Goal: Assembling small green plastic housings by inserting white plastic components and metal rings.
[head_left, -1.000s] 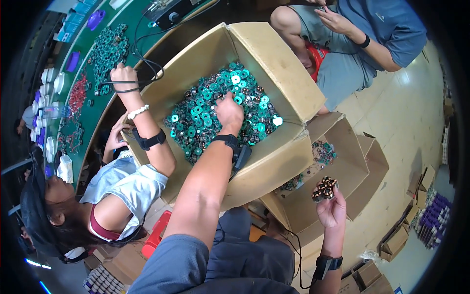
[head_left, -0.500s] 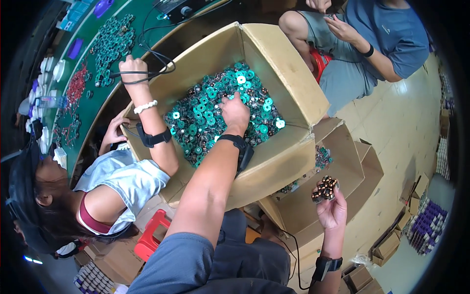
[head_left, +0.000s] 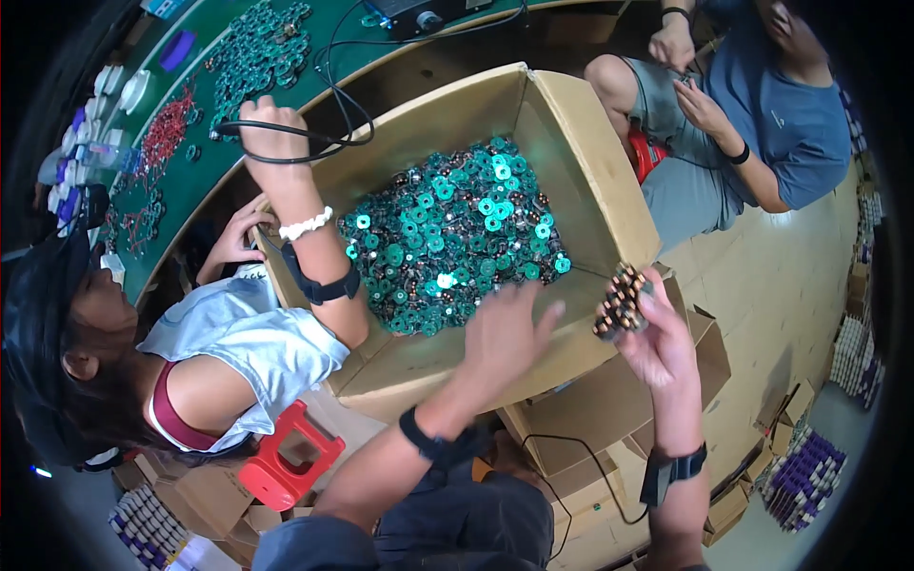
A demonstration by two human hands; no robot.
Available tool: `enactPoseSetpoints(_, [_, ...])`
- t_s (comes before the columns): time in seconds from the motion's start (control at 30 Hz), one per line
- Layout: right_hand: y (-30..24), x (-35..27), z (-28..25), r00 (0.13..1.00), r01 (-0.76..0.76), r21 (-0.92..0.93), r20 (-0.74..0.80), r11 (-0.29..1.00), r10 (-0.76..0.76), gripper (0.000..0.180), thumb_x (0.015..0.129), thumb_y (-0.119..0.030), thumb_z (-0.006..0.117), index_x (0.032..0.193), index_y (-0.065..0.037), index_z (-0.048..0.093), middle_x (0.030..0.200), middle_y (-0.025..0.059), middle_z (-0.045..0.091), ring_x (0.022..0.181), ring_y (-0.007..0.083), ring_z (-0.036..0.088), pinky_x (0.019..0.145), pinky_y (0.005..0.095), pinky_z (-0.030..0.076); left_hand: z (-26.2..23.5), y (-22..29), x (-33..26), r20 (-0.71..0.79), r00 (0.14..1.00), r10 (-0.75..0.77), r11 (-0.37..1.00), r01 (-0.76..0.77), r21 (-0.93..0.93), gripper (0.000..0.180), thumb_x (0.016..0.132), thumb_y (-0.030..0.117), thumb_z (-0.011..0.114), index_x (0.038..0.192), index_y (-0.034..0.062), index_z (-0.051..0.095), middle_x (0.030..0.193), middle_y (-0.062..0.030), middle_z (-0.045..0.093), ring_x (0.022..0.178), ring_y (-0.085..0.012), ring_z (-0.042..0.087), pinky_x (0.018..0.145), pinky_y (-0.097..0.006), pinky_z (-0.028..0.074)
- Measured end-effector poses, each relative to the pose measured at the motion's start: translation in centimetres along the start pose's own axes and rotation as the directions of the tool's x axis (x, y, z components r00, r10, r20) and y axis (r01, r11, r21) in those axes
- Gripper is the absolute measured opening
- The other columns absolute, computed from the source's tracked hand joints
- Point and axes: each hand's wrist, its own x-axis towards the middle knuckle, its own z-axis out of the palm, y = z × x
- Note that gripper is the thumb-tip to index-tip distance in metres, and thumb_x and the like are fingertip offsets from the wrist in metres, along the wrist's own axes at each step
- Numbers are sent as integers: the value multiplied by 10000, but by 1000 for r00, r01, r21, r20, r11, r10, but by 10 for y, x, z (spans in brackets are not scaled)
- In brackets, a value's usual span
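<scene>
Head view: right hand (head_left: 657, 343) fingers grasp a coil bundle (head_left: 621, 303); left hand (head_left: 505, 333) fingers spread loose.

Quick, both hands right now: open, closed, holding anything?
Left hand: open, fingers spread, empty, over the near edge of the box.
Right hand: closed on a stack of small rings.

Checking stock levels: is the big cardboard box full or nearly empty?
Partly full. The cardboard box stands open, a heap of teal ring parts covering its far floor, bare cardboard near the left hand.
</scene>
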Motion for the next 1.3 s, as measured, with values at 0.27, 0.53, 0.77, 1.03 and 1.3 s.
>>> enactPoseSetpoints(0.27, [11,167,51,978,-206,-513,-90,833,186,312,879,-55,672,1126,-150,507,953,15,634,791,119,649,638,268,597,13,-16,-68,38,993,110,923,-116,366,487,843,310,658,1265,95,547,1112,-86,592,989,-263,550,808,-380,424])
enactPoseSetpoints(0.53, [59,304,45,997,-76,-977,-77,197,1,376,694,-33,783,1002,-162,609,1036,86,616,824,193,674,667,349,612,25,-22,-64,19,993,113,922,-112,371,448,830,293,660,1230,116,564,1095,-72,585,967,-255,556,791,-390,429])
enactPoseSetpoints(0.77, [92,343,17,980,39,-849,137,-527,-148,442,641,-96,774,1044,-172,608,1170,187,555,1009,374,614,879,449,534,29,-16,-60,-5,994,111,929,-102,356,439,815,282,673,1215,132,571,1071,-66,581,941,-253,559,770,-387,423])
enactPoseSetpoints(1.03, [97,328,21,984,-25,-843,74,-537,-162,593,648,-211,847,1192,-261,615,1317,224,465,1108,395,584,925,445,515,30,-18,-60,-20,994,109,921,-94,378,434,806,272,676,1203,133,572,1064,-65,583,928,-255,557,741,-385,408])
enactPoseSetpoints(1.3, [75,281,13,937,64,-898,204,-436,-284,569,713,-343,807,1237,-221,623,1329,202,492,1160,380,550,998,440,461,32,-20,-68,-1,989,150,898,-136,417,409,815,267,656,1190,121,586,1020,-71,576,861,-257,542,726,-387,399])
